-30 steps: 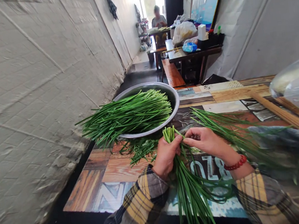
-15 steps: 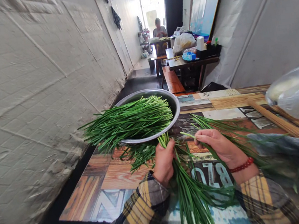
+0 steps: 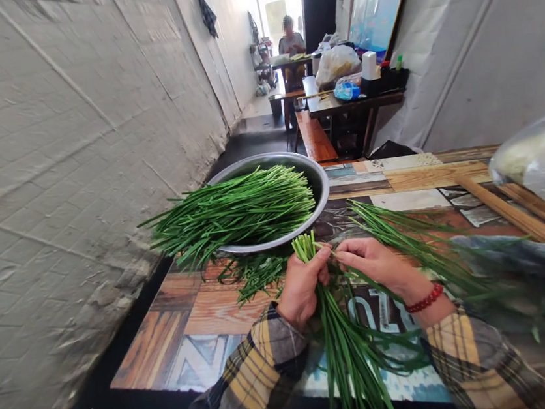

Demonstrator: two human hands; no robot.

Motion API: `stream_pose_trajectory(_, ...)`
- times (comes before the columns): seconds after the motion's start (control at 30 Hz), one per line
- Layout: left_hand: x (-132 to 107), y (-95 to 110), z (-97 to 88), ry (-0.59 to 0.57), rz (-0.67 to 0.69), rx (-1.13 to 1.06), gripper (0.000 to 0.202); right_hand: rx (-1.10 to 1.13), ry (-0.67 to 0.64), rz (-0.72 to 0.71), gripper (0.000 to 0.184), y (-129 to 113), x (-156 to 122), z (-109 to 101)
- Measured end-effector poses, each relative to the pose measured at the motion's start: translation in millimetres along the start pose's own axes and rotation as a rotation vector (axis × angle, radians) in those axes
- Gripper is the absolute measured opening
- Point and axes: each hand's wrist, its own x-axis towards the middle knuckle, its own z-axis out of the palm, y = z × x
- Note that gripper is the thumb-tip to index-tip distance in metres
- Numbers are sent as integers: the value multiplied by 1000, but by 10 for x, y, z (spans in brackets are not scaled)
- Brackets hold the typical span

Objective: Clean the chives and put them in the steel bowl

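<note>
While left hand closed round green-stalk bunch just below pale ends, right hand pinched thin strand between thumb and forefinger, just beside those ends. Bunch trailed over table toward six o'clock. Seemed light, bendy along leaves, firmer near pale ends, probably slick, easily bruised; best held there, snugly. From that grip, basin with bigger heap stood at eleven o'clock; loose stalks lay at two o'clock.
</note>
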Motion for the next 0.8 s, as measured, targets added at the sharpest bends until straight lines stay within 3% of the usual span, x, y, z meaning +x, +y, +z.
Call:
stream_pose_trajectory(0.17, 11, -24, 2, 52, 52, 85, 32, -219, 134, -5, 26, -48, -2, 39)
stream_pose_trajectory(0.23, 10, -25, 1, 54, 55, 99, 32, -248, 118, -28, 27, -56, -7, 31)
stream_pose_trajectory(0.47, -13, -3, 5, -11, 59, 140, 34, -53, -25, 27, 34, -40, -28, -51)
stream_pose_trajectory(0.8, -33, 17, 22, -75, 54, 121, 35, 142, -121, 77, 36, -29, -56, -105)
